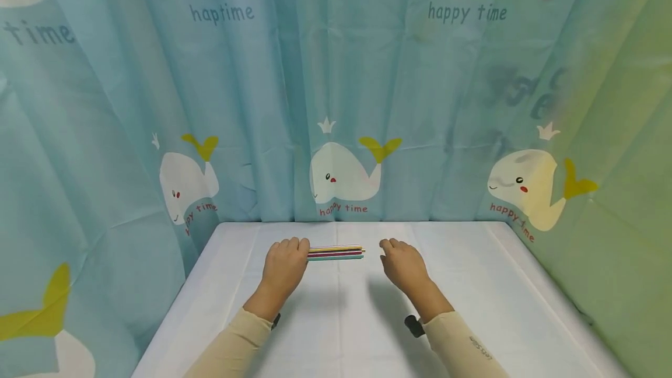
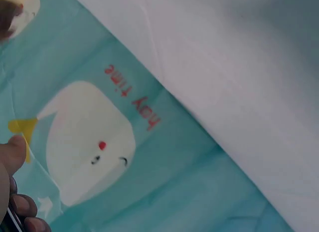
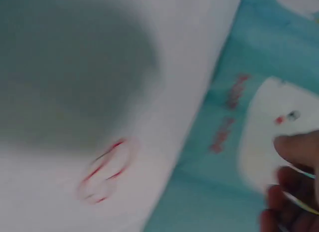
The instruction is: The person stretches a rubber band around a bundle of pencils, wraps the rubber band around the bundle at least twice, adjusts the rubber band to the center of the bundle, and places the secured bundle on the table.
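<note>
My left hand [image 1: 285,261] grips a bundle of thin coloured sticks [image 1: 336,252] above the table. They point right, in yellow, dark red, teal and other colours. Dark stick ends [image 2: 14,219] show by the curled fingers in the left wrist view. A short gap separates the bundle's right end from my right hand [image 1: 404,264], raised at about the same height with its fingers loosely bent. Thin cyan and yellow lines [image 3: 301,202] cross its fingers in the right wrist view; I cannot tell whether it holds them. A blurred red loop [image 3: 107,171] shows against the white surface.
A white-covered table [image 1: 336,319] lies beneath both hands, with their shadows on it. Curtains with whale prints [image 1: 346,174] hang along its back and sides. Dark devices sit at both wrists, the right one [image 1: 414,326] showing more.
</note>
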Motion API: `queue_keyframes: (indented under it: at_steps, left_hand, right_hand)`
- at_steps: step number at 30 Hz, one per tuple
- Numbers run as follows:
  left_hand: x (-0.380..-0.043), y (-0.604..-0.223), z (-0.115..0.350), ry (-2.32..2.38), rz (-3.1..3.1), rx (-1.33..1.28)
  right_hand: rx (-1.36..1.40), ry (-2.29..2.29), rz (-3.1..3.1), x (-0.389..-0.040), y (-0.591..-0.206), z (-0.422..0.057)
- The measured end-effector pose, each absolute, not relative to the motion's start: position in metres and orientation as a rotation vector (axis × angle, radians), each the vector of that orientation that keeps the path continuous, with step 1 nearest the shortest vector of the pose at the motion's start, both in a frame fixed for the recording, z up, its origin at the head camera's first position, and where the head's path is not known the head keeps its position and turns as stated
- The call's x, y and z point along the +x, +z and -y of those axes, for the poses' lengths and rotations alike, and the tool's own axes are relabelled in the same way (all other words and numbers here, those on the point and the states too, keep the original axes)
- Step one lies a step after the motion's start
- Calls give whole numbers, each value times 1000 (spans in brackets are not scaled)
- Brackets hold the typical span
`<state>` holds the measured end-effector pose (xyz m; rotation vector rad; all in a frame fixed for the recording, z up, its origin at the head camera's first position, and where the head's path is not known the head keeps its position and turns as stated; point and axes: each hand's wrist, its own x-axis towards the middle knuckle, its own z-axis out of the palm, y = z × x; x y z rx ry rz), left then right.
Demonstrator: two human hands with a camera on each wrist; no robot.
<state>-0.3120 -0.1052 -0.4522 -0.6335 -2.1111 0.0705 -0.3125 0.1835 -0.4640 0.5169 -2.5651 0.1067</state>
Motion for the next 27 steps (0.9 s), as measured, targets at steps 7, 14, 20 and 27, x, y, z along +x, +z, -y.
queue_keyframes:
  at_steps: [7,14,20,27]
  left_hand:
    - [-313,-451,116,60,2108,-654]
    - [-313,-450,116,58,2096,-680]
    - [-313,-451,118,83,2116,-685]
    - [-313,-453,120,76,2134,-677]
  right_hand:
    - [360,282,3011,-321,-493,-223]
    - [323,355,3134,-318,-511,-230]
    - [334,409,3106,-318,-523,-233]
    - [93,1399,2751,-328,-534,-236]
